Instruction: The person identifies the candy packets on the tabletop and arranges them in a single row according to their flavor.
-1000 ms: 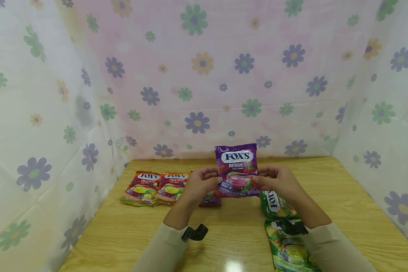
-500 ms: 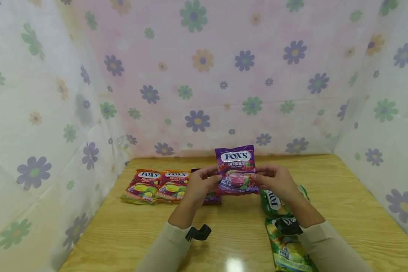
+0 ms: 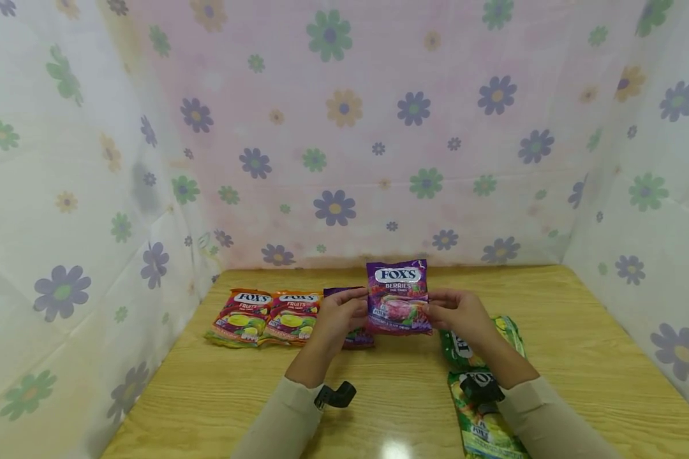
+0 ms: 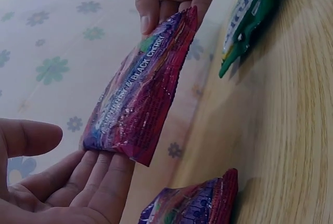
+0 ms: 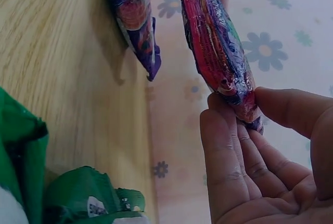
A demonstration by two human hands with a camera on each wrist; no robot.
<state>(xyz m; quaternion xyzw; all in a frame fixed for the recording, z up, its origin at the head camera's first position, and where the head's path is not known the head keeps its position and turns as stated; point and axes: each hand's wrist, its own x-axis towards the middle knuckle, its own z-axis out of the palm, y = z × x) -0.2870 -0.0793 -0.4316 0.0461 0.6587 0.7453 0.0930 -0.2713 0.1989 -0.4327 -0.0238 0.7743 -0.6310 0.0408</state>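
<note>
A purple Fox's Berries candy bag [image 3: 398, 296] is held upright above the table, its printed front facing me. My right hand [image 3: 459, 315] pinches its right edge; in the right wrist view the thumb [image 5: 291, 107] presses the front and the fingers lie behind. At the left edge, my left hand [image 3: 340, 315] touches the bag's back with nearly straight fingers [image 4: 106, 182], while its thumb [image 4: 34, 136] stands off the bag. Another purple candy bag [image 3: 358, 338] lies behind the left hand, partly hidden.
Two orange Fox's Fruits bags [image 3: 242, 317] [image 3: 291, 317] lie side by side at the left of the wooden table [image 3: 390, 395]. Two green Fox's bags [image 3: 511, 335] [image 3: 479, 424] lie at the right, partly under the right arm. A flowered cloth [image 3: 344, 159] surrounds the table.
The held candy bag has come down slightly, and both hands stay at its sides. My left thumb, over the bag's front before, is now off it. The bags on the table have not moved.
</note>
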